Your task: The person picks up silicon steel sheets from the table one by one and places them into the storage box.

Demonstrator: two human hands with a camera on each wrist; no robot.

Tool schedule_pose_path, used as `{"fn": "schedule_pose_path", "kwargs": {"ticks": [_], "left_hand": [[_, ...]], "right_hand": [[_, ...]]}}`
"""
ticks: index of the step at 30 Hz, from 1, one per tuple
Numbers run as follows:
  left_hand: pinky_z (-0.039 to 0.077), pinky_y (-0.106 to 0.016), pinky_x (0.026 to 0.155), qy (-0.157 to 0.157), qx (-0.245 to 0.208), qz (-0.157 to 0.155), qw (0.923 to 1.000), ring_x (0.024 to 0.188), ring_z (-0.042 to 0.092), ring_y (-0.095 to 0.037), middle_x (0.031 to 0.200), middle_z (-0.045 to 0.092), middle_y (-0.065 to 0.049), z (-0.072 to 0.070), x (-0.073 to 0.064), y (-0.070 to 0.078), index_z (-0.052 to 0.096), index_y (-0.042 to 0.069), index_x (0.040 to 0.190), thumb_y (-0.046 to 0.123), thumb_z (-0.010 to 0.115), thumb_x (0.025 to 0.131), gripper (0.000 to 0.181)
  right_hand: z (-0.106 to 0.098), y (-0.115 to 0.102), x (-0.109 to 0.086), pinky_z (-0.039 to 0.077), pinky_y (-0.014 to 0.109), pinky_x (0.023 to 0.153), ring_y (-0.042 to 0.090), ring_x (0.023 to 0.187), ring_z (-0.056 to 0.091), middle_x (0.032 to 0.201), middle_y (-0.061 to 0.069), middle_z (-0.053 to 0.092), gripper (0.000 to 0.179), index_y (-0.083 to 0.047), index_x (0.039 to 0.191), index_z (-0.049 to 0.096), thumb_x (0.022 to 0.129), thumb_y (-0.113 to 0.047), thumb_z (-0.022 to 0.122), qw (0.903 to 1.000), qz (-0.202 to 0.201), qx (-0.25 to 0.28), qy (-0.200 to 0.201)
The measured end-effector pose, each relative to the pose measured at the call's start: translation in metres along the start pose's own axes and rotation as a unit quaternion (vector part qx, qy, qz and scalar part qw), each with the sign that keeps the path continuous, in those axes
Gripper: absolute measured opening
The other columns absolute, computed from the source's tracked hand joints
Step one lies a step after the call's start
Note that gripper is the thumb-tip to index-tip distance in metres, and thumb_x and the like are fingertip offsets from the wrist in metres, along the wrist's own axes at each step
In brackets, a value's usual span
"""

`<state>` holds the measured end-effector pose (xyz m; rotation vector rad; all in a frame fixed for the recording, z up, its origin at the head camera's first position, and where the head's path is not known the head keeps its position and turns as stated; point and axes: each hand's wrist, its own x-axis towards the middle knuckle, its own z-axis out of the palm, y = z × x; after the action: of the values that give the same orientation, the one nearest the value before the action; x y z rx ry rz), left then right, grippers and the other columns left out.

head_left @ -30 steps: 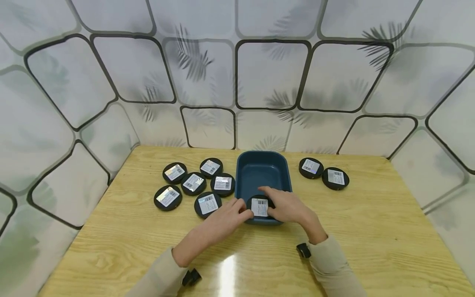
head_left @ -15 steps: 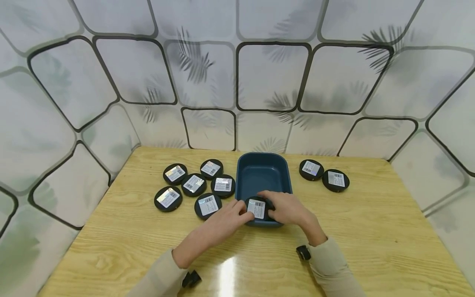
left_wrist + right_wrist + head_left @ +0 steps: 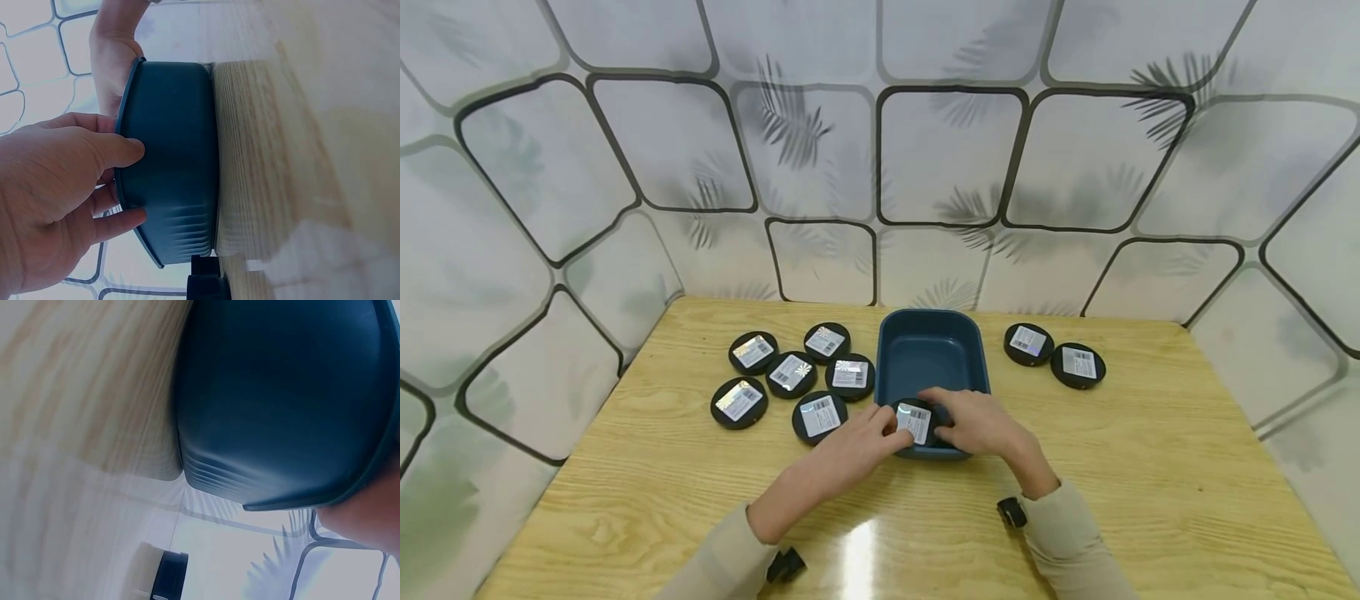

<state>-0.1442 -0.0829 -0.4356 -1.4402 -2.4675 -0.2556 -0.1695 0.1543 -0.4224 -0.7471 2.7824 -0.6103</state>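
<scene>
A dark blue plastic tub [image 3: 929, 312] sits on the wooden table, its outer wall [image 3: 172, 150] filling the left wrist view. In its near end lies a black round disc [image 3: 914, 422] with a white barcode label. My right hand [image 3: 976, 421] holds the disc's right side between thumb and fingers, reaching over the tub's right rim. My left hand [image 3: 853, 446] grips the tub's near left rim, thumb and fingertips beside the disc's left edge. In the left wrist view the left hand [image 3: 59, 169] has fingertips against the outer wall. The tub hides most of the right hand's fingers in the right wrist view.
Several more labelled black discs [image 3: 791, 372] lie on the table left of the tub. Two others [image 3: 1028, 344] lie to its right. A patterned pale wall [image 3: 820, 167] stands behind the table [image 3: 1150, 467], and both sleeves carry small black wrist cameras [image 3: 787, 566].
The disc in the tub has slid a little to the left and its label has turned slightly. My right fingers shifted slightly left with it, while my left hand stayed nearly still.
</scene>
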Motion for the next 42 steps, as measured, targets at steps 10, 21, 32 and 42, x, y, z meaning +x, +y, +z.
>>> {"fn": "schedule_pose_path", "kwargs": {"ticks": [10,21,32,42], "left_hand": [[0.042,-0.025,0.072,0.003,-0.001,-0.002,1.0,0.085,0.045,-0.015,0.098,0.049,-0.002,0.0,-0.0001,0.0004,0.059,0.02,0.112,0.004,0.061,0.096,0.023],[0.042,-0.025,0.071,0.001,0.0,-0.003,1.0,0.084,0.045,-0.015,0.098,0.049,-0.002,-0.0016,0.0002,0.001,0.059,0.02,0.112,0.004,0.062,0.096,0.023],[0.043,-0.026,0.072,0.0,-0.007,-0.007,1.0,0.085,0.046,-0.015,0.099,0.049,-0.003,-0.0019,-0.0002,0.0013,0.058,0.02,0.113,0.004,0.062,0.096,0.024],[0.043,-0.026,0.072,-0.003,-0.01,-0.007,0.9999,0.085,0.046,-0.015,0.099,0.05,-0.003,-0.0026,0.0002,0.0019,0.058,0.02,0.114,0.004,0.062,0.096,0.024]], "right_hand": [[0.0005,0.0001,0.0004,0.042,0.033,0.062,0.012,0.068,0.05,0.116,0.006,0.068,0.049,-0.01,0.136,0.058,0.089,-0.012,0.073,1.0,-0.001,0.003,0.002],[0.0012,0.0012,0.0001,0.04,0.031,0.06,0.012,0.067,0.049,0.113,0.006,0.068,0.048,-0.009,0.135,0.059,0.09,-0.012,0.072,1.0,0.0,0.005,0.002],[0.0021,0.0016,0.0001,0.04,0.03,0.059,0.011,0.068,0.05,0.115,0.008,0.069,0.047,-0.009,0.135,0.059,0.09,-0.014,0.072,1.0,-0.006,0.004,0.006],[0.003,0.0003,0.0001,0.052,0.043,0.079,0.023,0.101,0.065,0.126,0.01,0.065,0.047,-0.008,0.135,0.059,0.091,-0.017,0.072,0.9999,-0.002,0.006,0.011]]}}
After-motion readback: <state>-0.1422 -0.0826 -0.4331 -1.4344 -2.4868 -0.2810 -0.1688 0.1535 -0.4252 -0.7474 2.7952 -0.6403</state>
